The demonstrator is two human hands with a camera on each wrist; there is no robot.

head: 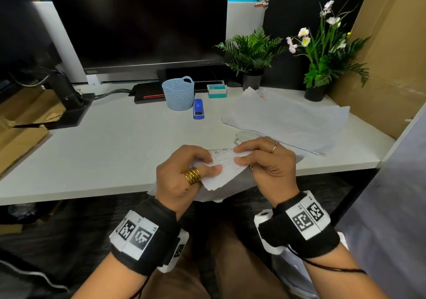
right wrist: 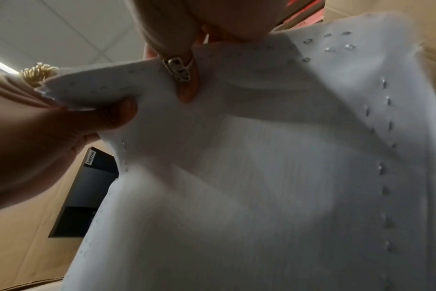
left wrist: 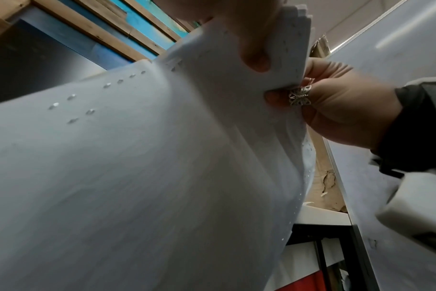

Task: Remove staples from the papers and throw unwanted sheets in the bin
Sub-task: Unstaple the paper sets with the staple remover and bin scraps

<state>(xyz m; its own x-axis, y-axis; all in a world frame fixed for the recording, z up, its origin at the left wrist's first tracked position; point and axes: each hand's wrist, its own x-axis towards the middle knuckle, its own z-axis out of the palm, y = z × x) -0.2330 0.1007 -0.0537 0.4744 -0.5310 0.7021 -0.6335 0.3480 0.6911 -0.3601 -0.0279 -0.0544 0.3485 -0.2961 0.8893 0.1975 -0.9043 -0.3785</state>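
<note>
White desk (head: 110,142) stretches out ahead of me, dark monitor (head: 138,22) at the far side, a blue mesh basket (head: 178,94) and blue stapler (head: 198,109) near the middle, and a loose pile of sheets (head: 288,119) on the right with two potted plants (head: 251,54) behind it. I have the stapled bundle (head: 224,169) held at the near edge of the desk, between both hands and off the surface. My left hand (head: 182,176) pinches its near-left corner, thumb on top and fingers curled beneath; my right hand (head: 265,162) grips the far-right part the same way, thumb pressing the printed face. From the wrist views the underside is studded with rows of staples (right wrist: 386,110) along several edges, so I judge this is a long job. To do it well I would keep the left pinch close to one staple, bend the paper only slightly, and lift the prongs before pulling, or the corner may tear. No remover tool is in either hand, and I cannot see a bin other than the small basket.
</note>
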